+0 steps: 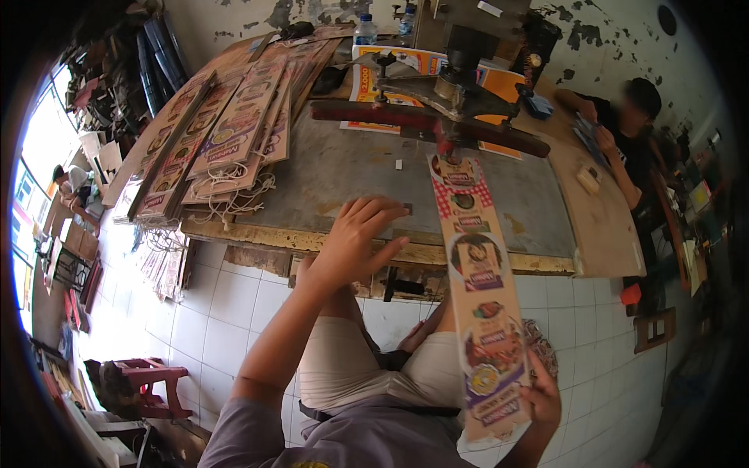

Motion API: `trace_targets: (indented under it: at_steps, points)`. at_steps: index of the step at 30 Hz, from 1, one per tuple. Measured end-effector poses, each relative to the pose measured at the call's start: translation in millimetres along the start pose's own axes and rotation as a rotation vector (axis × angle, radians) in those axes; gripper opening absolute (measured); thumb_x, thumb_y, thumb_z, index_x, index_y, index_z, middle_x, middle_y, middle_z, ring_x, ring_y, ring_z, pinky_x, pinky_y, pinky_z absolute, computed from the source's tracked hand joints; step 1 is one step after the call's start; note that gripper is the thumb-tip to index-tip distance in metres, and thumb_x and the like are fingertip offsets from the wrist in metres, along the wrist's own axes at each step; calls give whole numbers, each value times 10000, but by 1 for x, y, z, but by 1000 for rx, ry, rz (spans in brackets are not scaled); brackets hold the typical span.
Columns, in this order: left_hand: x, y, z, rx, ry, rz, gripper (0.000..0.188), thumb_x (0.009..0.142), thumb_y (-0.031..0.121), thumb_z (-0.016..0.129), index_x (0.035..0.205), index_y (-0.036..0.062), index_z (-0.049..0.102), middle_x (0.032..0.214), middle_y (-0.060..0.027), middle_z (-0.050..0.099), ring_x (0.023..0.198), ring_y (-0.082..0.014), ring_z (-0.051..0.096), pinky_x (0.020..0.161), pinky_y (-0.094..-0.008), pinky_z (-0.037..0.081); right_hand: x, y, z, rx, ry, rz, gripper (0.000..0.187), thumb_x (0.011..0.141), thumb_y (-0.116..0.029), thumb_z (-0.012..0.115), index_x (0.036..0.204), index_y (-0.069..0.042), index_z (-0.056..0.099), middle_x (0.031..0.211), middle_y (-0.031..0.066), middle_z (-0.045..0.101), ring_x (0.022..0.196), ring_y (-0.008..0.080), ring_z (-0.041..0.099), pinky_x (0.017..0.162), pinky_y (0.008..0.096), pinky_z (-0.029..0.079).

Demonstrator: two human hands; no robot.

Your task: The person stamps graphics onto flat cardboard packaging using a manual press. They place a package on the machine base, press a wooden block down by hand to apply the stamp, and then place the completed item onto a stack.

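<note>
1 printed cardboard strip (480, 296) in right hand (542, 398)

One printed strip (482, 304) is held up over one worktable (312, 234). One press (449, 101) stands at the table's far side, and two bottles (364, 30) are behind it. One stack of strips (226, 132) lies fanned out on the left; its count can't be made out. Two other people are in the room: one (624, 140) at the right, one (70, 187) far left. One red stool (144, 382) sits on the floor.
</note>
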State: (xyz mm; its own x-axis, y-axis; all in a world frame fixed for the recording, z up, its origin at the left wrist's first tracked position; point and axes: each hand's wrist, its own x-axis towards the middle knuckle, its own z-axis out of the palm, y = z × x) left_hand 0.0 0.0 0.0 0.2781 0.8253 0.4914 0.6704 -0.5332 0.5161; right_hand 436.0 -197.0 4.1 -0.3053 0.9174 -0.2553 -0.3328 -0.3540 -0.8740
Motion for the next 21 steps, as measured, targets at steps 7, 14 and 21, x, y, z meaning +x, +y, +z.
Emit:
trace_targets:
  at_steps: [7,14,21]
  points:
    - [-3,0,7,166,-3,186,536,981,398,777,1438,128,706,1568,-94,627,1506,-345,515,1243,-532,392,16,37,39,-172,-45,-20,1047,983,-7,744,1776,22,60,1449,211,703,1220,161,719,929,248,542]
    - [-10,-1,13,178,-37,194,557,998,426,749,1482,153,711,1611,-56,626,1535,-352,491,1277,-541,358,17,41,47,-331,-115,3,1011,1010,37,690,1782,-4,38,1324,167,766,1062,96,728,833,198,523]
    - [-9,8,12,194,-52,200,550,980,422,762,1450,137,738,1553,-54,680,1491,-344,528,1248,-546,380,12,35,59,-197,-142,10,1013,1001,51,674,1782,-4,31,1369,174,749,1166,120,725,961,234,550]
